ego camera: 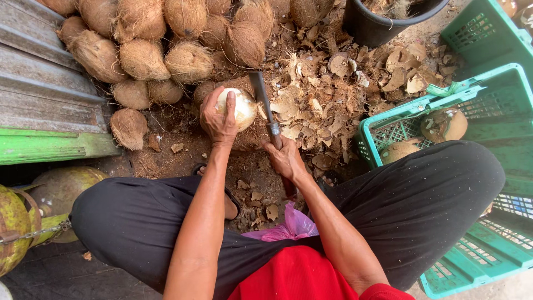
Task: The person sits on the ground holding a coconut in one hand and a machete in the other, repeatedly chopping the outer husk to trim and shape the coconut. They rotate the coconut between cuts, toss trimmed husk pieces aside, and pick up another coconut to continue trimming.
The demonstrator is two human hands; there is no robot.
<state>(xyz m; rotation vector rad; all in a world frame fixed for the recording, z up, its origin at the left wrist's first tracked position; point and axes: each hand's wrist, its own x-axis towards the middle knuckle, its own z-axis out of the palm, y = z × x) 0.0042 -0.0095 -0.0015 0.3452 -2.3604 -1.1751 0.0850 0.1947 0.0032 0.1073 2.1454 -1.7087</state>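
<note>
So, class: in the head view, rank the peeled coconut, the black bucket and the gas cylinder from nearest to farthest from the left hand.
1. Peeled coconut, under the left hand.
2. Black bucket, upper right.
3. Gas cylinder, lower left edge.

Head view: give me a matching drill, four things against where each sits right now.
Things:
1 peeled coconut
2 cleaver
3 green crate
4 husked coconut pile

Places:
A in the right hand
B top left, on the ground
C under the left hand
D beside the right knee

Pairs: 1-C, 2-A, 3-D, 4-B
</note>
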